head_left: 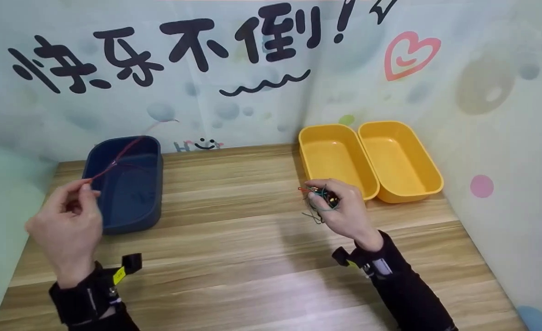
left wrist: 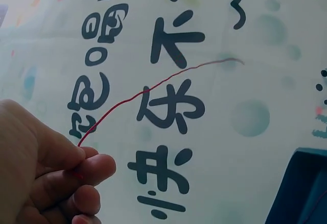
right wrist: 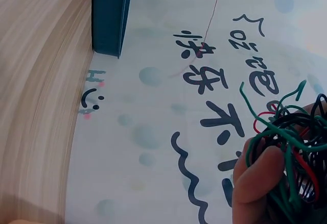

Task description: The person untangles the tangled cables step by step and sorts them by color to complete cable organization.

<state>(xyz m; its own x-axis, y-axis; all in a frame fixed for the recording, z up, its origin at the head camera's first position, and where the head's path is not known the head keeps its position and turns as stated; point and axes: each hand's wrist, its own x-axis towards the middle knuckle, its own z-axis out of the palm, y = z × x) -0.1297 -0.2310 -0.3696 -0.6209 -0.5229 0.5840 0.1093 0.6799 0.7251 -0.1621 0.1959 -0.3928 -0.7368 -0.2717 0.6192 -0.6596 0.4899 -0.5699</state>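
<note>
My left hand [head_left: 71,225] pinches one end of a thin red wire [head_left: 126,149] between thumb and forefinger, above the near left side of a dark blue bin [head_left: 135,197]. The wire's free end trails up and away over the bin; the left wrist view shows the red wire [left wrist: 127,100] curving out from the fingertips. A tangled bundle of green, black and red wires [right wrist: 294,137] sits in my right hand [head_left: 348,214], fingers curled round it. That hand is raised above the table, by the near side of the left yellow bin [head_left: 337,158]. Loose wire ends stick out.
Another yellow bin [head_left: 402,161] stands against the left yellow one at the back right. Behind the wooden table [head_left: 225,220] rises a printed backdrop [head_left: 252,105]. A pale side wall [head_left: 505,184] borders the table on the right.
</note>
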